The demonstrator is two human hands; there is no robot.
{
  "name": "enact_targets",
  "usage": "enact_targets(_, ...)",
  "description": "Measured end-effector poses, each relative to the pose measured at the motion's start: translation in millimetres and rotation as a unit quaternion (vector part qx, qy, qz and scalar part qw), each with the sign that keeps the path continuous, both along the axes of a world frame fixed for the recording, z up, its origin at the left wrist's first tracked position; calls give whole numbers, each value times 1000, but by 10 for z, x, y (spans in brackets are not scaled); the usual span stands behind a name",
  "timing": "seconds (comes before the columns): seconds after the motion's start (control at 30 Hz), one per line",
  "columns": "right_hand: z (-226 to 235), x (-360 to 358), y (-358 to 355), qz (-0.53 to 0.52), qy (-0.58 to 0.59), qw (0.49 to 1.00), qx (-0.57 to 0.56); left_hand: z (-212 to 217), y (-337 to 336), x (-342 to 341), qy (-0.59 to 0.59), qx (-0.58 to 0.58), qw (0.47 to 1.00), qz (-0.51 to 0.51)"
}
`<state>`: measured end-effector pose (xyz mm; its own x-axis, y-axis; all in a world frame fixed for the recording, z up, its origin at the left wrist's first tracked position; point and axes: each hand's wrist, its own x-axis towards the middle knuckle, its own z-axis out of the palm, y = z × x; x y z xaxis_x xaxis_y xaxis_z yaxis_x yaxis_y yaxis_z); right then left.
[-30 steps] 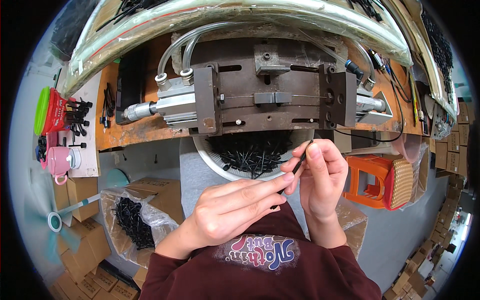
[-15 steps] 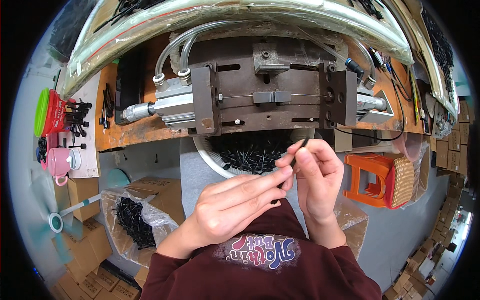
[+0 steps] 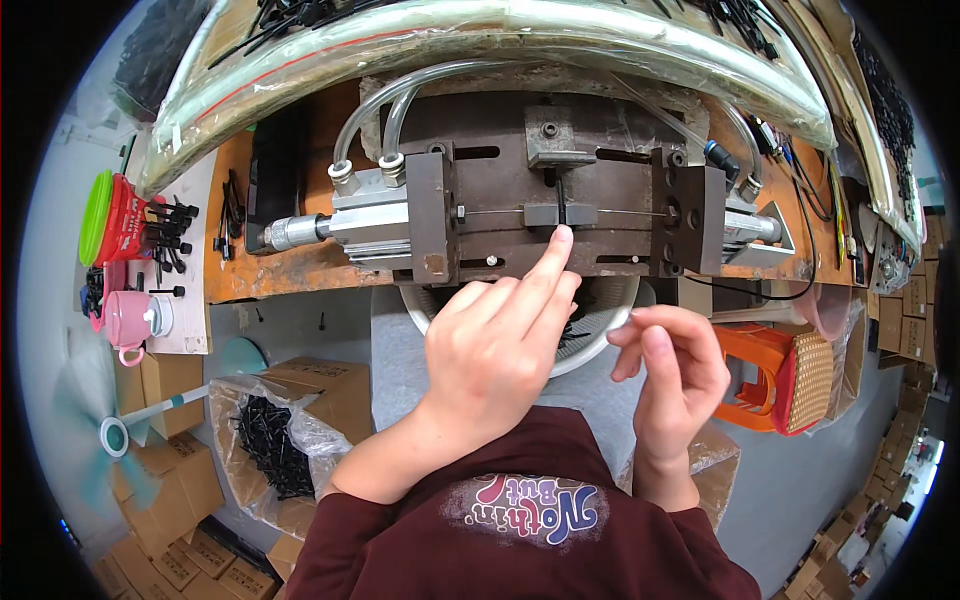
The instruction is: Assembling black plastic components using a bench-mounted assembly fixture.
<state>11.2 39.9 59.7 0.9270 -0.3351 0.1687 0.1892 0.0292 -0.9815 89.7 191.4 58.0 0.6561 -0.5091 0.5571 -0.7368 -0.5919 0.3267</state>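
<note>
My left hand (image 3: 500, 345) reaches to the machine, its index fingertip over the near end of a thin black rod (image 3: 562, 200). The thumb is hidden beneath, and the hand appears to grip the rod there. The rod lies between two small grey blocks (image 3: 541, 215), pointing away from me toward a metal bracket (image 3: 558, 145). Thin metal shafts run from the blocks to the brown side plates. My right hand (image 3: 675, 375) hovers to the right, nearer to me, fingers loosely bent and apart, holding nothing visible.
A white basket (image 3: 600, 350) of black parts sits below the bench edge, partly behind my left hand. Air cylinders (image 3: 370, 222) with clear tubes flank the fixture. A bag of black parts (image 3: 272, 445), a fan (image 3: 115, 437), a pink cup (image 3: 127, 320) and an orange stool (image 3: 755, 370) stand around.
My left hand has moved forward from in front of my chest to the blocks, bringing the black rod between them. My right hand has let go and moved slightly right and down.
</note>
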Motion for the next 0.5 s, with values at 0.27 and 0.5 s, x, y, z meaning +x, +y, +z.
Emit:
enact_targets(0.27, 593, -7, -113, 53, -198, 977, 58, 147, -68, 40, 23, 45, 999, 12)
enact_targets(0.5, 1227, -110, -268, 291, -297, 881, 224, 142, -42, 40, 20, 71, 997, 22)
